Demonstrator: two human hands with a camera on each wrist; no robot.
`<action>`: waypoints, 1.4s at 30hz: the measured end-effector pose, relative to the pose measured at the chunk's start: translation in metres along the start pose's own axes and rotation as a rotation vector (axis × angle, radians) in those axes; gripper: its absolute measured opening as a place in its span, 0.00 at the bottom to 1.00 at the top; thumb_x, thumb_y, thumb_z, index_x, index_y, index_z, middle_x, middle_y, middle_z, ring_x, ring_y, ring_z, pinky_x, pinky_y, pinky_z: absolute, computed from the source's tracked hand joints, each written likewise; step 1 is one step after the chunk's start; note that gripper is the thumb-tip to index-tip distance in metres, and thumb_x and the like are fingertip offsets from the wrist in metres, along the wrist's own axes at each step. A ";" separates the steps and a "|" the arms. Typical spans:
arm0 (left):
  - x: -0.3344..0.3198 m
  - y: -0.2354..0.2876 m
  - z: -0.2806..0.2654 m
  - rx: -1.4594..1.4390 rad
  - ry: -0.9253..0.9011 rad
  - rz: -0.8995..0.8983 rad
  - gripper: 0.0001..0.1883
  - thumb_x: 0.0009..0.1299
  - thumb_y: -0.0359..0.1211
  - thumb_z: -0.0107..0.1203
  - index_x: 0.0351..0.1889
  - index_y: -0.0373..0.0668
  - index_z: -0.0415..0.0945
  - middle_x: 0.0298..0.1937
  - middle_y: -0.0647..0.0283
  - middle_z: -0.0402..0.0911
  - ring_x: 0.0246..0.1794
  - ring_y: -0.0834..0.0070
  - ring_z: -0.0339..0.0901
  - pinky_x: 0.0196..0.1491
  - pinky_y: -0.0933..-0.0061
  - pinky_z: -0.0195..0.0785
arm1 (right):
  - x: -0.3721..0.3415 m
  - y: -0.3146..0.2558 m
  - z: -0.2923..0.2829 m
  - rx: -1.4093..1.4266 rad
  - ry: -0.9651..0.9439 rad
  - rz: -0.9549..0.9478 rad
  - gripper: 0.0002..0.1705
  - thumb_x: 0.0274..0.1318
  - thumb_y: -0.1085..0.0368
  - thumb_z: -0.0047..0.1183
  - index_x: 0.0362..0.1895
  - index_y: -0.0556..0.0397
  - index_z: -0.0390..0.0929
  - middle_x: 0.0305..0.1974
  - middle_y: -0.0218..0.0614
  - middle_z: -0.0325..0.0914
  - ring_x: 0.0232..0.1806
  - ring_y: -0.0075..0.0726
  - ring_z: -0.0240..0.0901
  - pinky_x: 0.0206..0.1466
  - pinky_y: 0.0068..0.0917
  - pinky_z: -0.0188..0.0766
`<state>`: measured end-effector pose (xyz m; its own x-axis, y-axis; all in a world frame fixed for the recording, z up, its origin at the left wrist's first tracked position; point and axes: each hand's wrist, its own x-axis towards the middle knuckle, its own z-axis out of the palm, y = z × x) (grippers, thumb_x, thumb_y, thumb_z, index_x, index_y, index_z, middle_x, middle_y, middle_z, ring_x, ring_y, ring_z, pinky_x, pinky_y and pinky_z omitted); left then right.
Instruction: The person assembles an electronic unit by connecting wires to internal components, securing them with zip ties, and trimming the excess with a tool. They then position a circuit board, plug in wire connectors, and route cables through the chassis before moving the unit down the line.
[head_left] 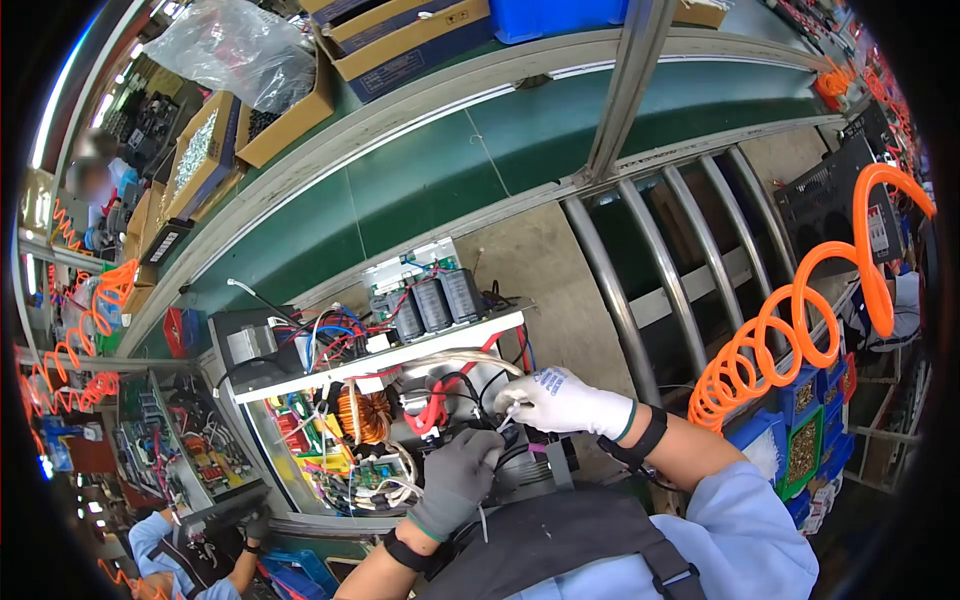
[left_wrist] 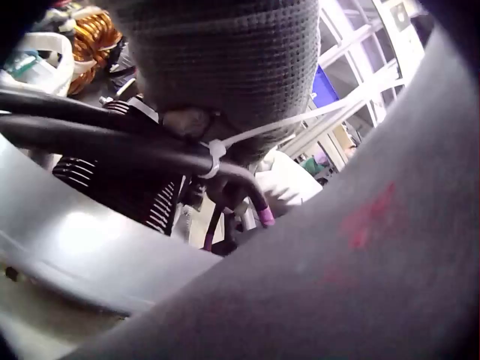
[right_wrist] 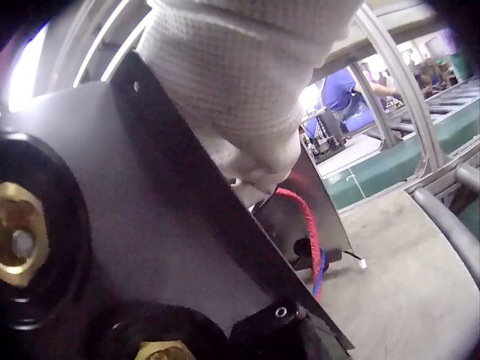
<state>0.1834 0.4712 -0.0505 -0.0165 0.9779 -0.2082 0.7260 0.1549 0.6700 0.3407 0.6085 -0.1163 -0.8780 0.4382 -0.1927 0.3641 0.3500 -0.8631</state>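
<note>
I am watching the right hand (head_left: 567, 402), in a white glove, bending its fingers nearly closed; it seems to be pinching a thin white strip (head_left: 508, 419). The left hand (head_left: 462, 478), in a grey glove, is curling in beside it, but its fingertips are hiding, so I cannot tell if it is gripping anything. Right by it, a white tie (left_wrist: 215, 159) is looping around some black cables (left_wrist: 90, 136), maybe so they are making one neat bunch, and its long tail is sticking out loose.

All this is happening over an open machine (head_left: 283, 472). Inside it, a copper coil (head_left: 365, 413) and a fat red wire (head_left: 434, 405) are sitting. A white-edged panel (head_left: 370, 361) is crossing the machine, and dark blocks (head_left: 430, 305) are standing behind it.

The machine is resting on the bench (head_left: 545, 270), near metal rollers (head_left: 672, 258), perhaps so heavy things are sliding easily. To the person's right, an orange hose (head_left: 812, 300) is hanging in curls, likely so it can be stretching. Blue bins (head_left: 800, 394) are sitting there too, probably so small parts are waiting close by
</note>
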 end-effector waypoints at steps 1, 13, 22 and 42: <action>0.001 0.003 0.001 -0.004 0.007 0.001 0.08 0.64 0.28 0.58 0.41 0.42 0.78 0.35 0.56 0.80 0.33 0.60 0.80 0.35 0.66 0.73 | 0.000 -0.009 -0.008 -0.008 -0.003 -0.002 0.12 0.57 0.58 0.49 0.42 0.43 0.80 0.33 0.37 0.82 0.38 0.46 0.80 0.43 0.38 0.73; 0.010 0.006 -0.013 -0.691 0.150 -0.251 0.02 0.70 0.25 0.49 0.39 0.39 0.70 0.33 0.59 0.77 0.27 0.71 0.79 0.31 0.72 0.71 | 0.002 -0.022 -0.005 0.181 -0.122 0.192 0.13 0.58 0.61 0.53 0.45 0.52 0.79 0.35 0.37 0.81 0.36 0.34 0.79 0.39 0.32 0.73; 0.028 -0.001 -0.002 -0.586 0.090 -0.319 0.17 0.65 0.24 0.53 0.52 0.38 0.65 0.31 0.61 0.80 0.28 0.82 0.76 0.32 0.78 0.70 | -0.006 -0.010 -0.011 0.880 -0.176 0.451 0.16 0.60 0.61 0.57 0.48 0.58 0.78 0.39 0.30 0.79 0.38 0.22 0.74 0.40 0.20 0.72; 0.030 -0.005 -0.007 -0.502 -0.022 -0.214 0.32 0.64 0.23 0.53 0.67 0.41 0.55 0.29 0.63 0.76 0.30 0.77 0.75 0.39 0.74 0.70 | 0.001 0.003 -0.009 1.015 -0.267 0.457 0.15 0.60 0.64 0.56 0.48 0.58 0.78 0.35 0.26 0.77 0.34 0.19 0.72 0.35 0.16 0.71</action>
<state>0.1741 0.5006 -0.0547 -0.1100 0.9149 -0.3884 0.2902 0.4033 0.8678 0.3436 0.6171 -0.1147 -0.8105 0.1200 -0.5734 0.3538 -0.6799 -0.6423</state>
